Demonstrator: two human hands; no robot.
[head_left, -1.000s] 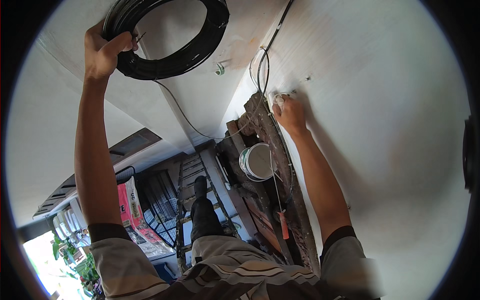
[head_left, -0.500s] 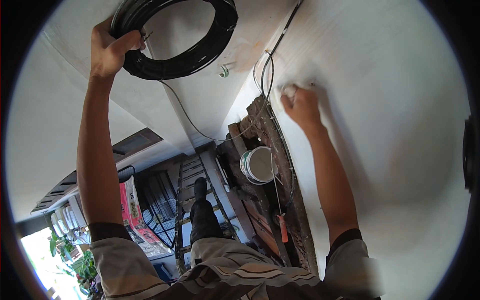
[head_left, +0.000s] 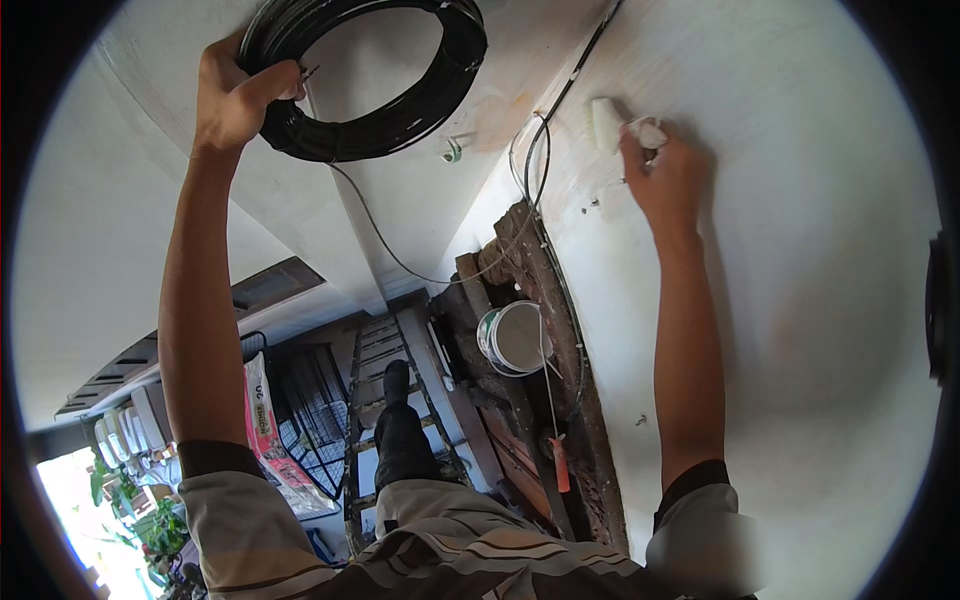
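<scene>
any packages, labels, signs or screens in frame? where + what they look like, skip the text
Printed sack: low left, below the ladder, beside the left forearm; tall, white with red and dark print.
Paint bucket: centre, on the wooden ledge by the wall; round, white, with no label visible from this angle.
No signs or screens in view.

Black coil of cable [head_left: 370,85], smooth plastic sheath with a dull sheen; thin black cable [head_left: 575,75] of the same look. White wall [head_left: 800,250], matt painted plaster, faintly streaked, with a crumpled white cloth or paper wad [head_left: 645,132] against it. Rough, weathered dark wooden beam [head_left: 545,330]; smooth, slightly glossy white plastic bucket [head_left: 515,338].
</scene>
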